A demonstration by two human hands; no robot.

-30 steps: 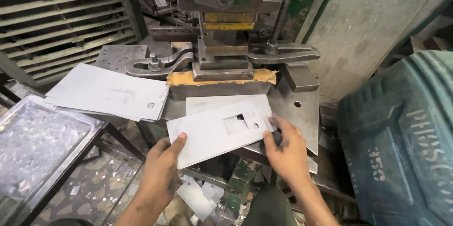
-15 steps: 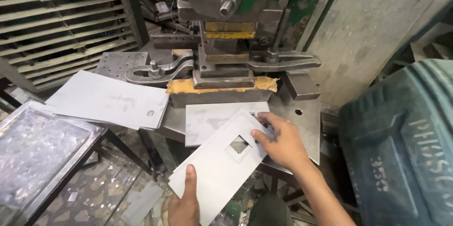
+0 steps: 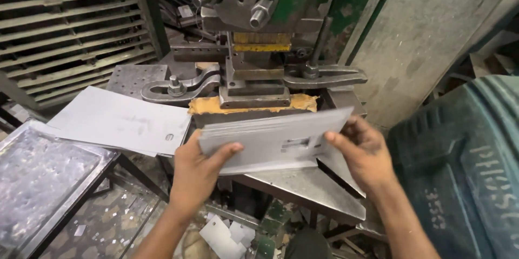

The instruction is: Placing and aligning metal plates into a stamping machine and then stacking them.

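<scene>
Both hands on one punched metal sheet [image 3: 270,140], held near edge-on, tilted, in front of the press die [image 3: 254,94]. My left hand [image 3: 197,175] is closed on its left end, thumb on top. My right hand [image 3: 365,153] pinches the right end. Sheet sits above the steel tabletop [image 3: 303,186], clear of it. Stack of blank sheets [image 3: 121,121] lies to the left.

Left hand [image 3: 197,170] raised, thumb stretched rightward, fingers curled in a grip, right hand [image 3: 365,151] opposite, thumb on top, fingers pinching, both forearms angled inward
</scene>
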